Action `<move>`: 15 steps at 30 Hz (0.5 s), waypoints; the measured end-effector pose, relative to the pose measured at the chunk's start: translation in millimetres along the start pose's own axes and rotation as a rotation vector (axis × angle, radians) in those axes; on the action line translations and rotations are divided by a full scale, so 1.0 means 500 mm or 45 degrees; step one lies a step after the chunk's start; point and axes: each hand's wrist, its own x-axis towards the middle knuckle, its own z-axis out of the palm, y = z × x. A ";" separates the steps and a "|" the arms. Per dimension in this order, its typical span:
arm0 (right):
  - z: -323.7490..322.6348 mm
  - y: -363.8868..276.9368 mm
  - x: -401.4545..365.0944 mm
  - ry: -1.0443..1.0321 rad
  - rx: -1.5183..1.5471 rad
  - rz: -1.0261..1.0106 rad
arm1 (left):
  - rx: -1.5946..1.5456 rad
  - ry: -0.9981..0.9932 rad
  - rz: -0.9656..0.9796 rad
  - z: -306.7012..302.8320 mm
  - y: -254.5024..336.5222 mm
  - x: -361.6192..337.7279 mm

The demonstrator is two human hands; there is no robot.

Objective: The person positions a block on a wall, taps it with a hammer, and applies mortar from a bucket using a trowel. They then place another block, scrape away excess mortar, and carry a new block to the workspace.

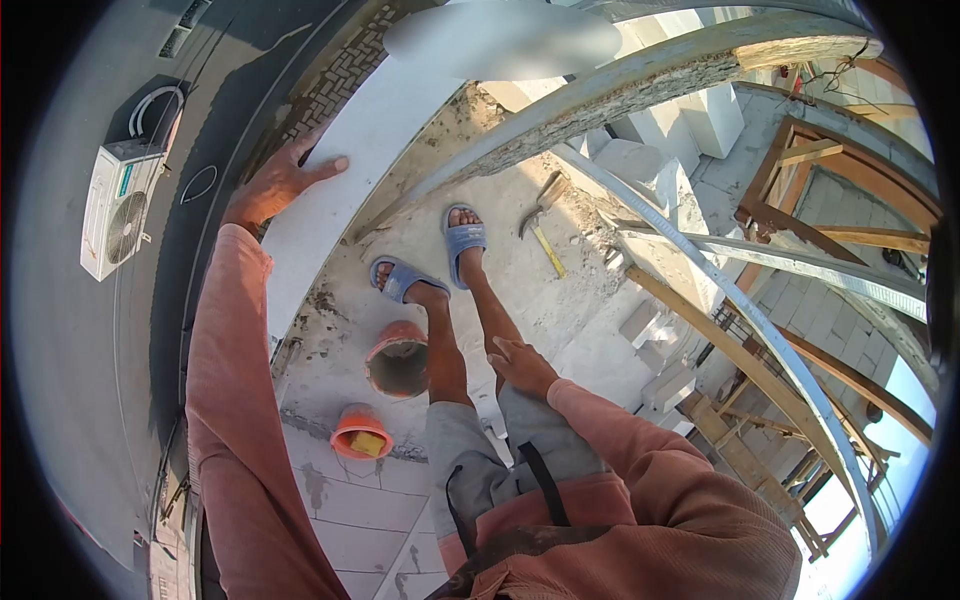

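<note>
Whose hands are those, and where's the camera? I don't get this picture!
There's no robot: they're a person's own bare hands. The camera is worn on their head, looking down, so you see their legs and blue sandals. The left hand is spread on a white ledge. The right hand rests by the knee. Neither seems to hold a tool. On the floor lie a hammer and two buckets, the smaller orange one with something yellow inside.
</note>
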 end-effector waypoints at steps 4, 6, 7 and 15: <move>0.040 0.036 -0.029 0.004 -0.235 -0.043 | 0.005 -0.027 -0.019 -0.007 0.026 -0.018; 0.039 0.023 -0.029 -0.008 -0.240 -0.019 | -0.100 -0.051 0.008 -0.003 0.022 -0.018; 0.035 0.012 -0.029 -0.013 -0.236 -0.004 | -0.099 -0.045 0.044 -0.002 0.014 -0.012; 0.023 0.028 -0.018 -0.046 -0.209 -0.051 | -0.160 0.010 0.272 0.013 0.000 -0.004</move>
